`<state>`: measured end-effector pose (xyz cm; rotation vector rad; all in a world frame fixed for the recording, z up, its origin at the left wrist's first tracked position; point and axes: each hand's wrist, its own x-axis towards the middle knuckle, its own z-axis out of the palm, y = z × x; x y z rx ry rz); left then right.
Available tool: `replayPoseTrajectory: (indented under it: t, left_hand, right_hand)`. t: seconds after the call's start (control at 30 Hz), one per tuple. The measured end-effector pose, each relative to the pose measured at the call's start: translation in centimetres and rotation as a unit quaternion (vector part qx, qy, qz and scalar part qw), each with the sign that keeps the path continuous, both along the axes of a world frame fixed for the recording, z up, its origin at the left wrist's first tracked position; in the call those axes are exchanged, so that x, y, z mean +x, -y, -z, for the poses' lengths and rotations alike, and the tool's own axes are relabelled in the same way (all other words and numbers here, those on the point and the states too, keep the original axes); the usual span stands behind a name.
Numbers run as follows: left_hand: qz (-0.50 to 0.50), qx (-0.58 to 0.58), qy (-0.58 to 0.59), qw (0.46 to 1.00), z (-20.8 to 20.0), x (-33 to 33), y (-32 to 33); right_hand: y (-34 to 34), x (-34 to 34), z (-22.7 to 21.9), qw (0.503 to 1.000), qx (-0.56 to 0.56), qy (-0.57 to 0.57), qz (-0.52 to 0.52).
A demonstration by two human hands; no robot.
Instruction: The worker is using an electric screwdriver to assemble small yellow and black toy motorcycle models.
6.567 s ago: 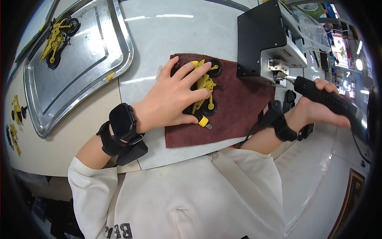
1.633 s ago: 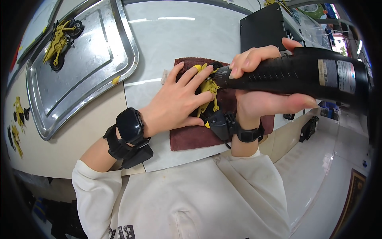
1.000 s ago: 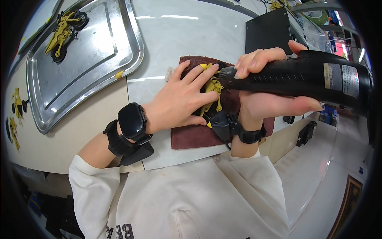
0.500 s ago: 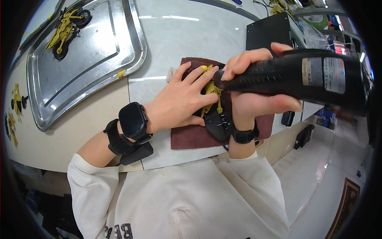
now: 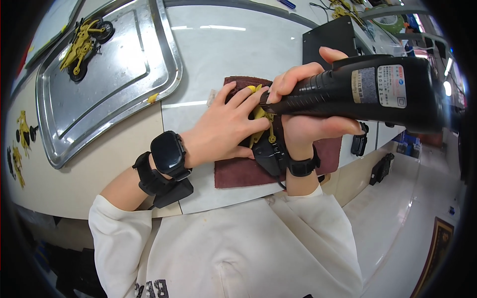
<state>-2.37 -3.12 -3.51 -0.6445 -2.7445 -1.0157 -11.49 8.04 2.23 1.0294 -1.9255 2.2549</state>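
My left hand (image 5: 221, 129) lies with fingers spread over a yellow toy motorcycle (image 5: 259, 130) with a dark part, steadying it on a dark red cloth (image 5: 325, 154). Much of the toy is hidden under the fingers. My right hand (image 5: 298, 131) is closed round the front end of a black hand-held power tool (image 5: 338, 94), thumb stretched along its underside. The tool's narrow end meets the yellow toy close to my left fingertips; its exact contact is hidden. Black bands with small boxes circle both wrists, and a watch (image 5: 168, 153) sits on the left one.
At the far left a metal tray (image 5: 173, 77) holds another yellow motorcycle (image 5: 79, 49) and a small yellow piece (image 5: 153, 98) on its rim. More yellow motorcycle parts (image 5: 23, 130) lie at the left edge. A black box (image 5: 330, 38) stands at the back right.
The tool and my right hand have shifted slightly left and down. My left hand stays on the yellow toy. The whole view has moved a little.
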Motion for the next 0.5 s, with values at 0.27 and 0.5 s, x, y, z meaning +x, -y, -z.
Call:
replayPoseTrajectory:
  t: [0.27,0.5]
  left_hand:
    - [0.006,0.006,-0.002,1.0,-0.2,-0.2,0.1]
    - [0.005,0.004,0.001,1.0,-0.2,-0.4,-0.2]
  right_hand:
    - [-11.2,-0.8,-9.3,0.956,-0.168,-0.18,0.157]
    - [-11.1,-6.7,-7.3,0.91,-0.082,-0.086,0.397]
